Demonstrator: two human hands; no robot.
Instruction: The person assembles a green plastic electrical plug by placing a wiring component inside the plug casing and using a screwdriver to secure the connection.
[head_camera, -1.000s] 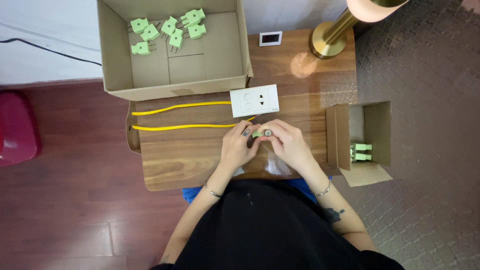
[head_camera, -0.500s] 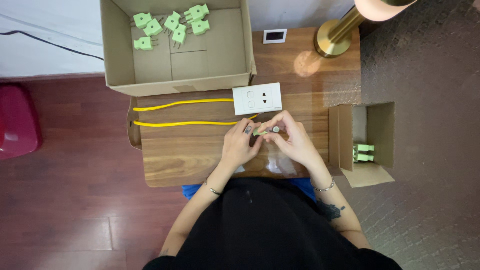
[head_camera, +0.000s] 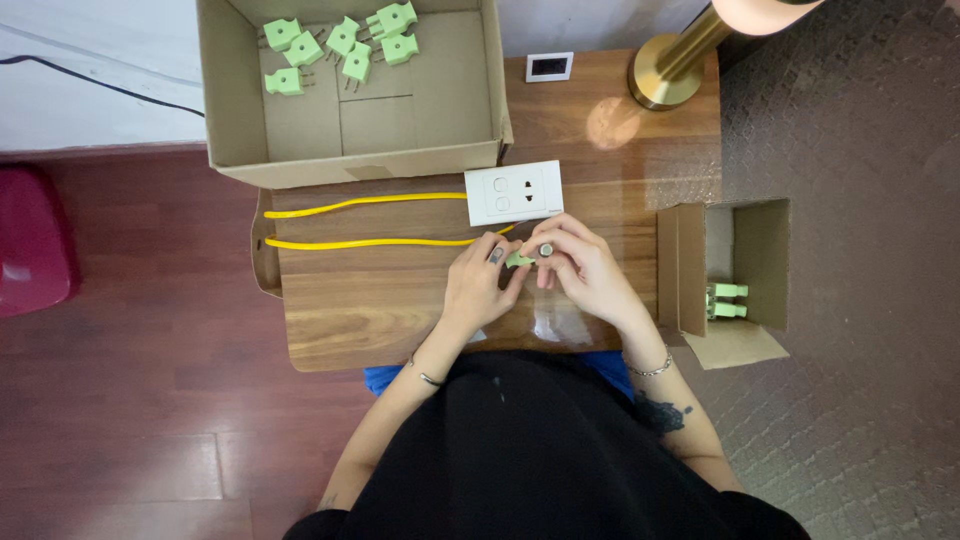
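Green plug (head_camera: 519, 260) held over the wooden desk (head_camera: 380, 300).
Left hand (head_camera: 478, 285) and right hand (head_camera: 585, 268) fingers pinch it closed, near the white socket plate (head_camera: 513, 192).

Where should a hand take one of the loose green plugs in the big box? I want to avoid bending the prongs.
Take the green plug by its flat body, from above and across its two sides. It lies flat on the floor of the big box, prongs pointing sideways, so the body's sides seem free.
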